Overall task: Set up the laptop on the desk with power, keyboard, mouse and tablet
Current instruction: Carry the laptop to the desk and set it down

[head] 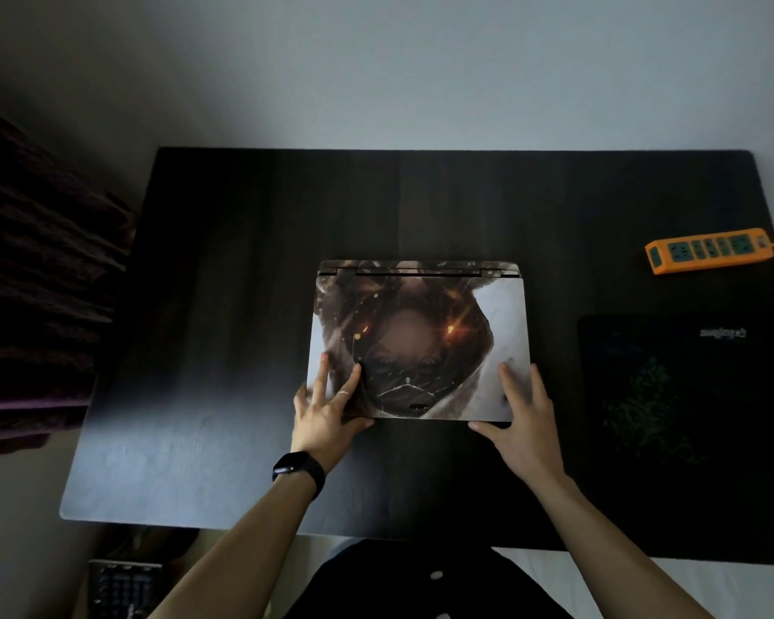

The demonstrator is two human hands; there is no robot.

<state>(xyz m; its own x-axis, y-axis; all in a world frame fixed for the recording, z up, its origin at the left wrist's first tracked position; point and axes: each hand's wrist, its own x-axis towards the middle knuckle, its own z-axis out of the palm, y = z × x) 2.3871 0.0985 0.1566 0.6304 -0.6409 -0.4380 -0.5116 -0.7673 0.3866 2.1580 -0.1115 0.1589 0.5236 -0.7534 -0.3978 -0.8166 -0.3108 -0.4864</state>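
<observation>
A closed laptop (pixel 421 314) with a printed picture on its lid lies flat in the middle of the dark desk (pixel 224 270), hinge away from me. My left hand (pixel 327 413) grips its near left corner, fingers spread on the lid and thumb at the front edge. My right hand (pixel 521 415) holds the near right corner the same way. An orange power strip (pixel 709 251) lies at the desk's far right. A dark keyboard (pixel 124 587) sits below the desk's near left edge.
A black mouse pad (pixel 684 395) with a green pattern covers the desk's right side. A dark cloth-covered shape (pixel 36 279) stands left of the desk. A pale wall runs behind. I wear a black watch (pixel 298 471) on the left wrist.
</observation>
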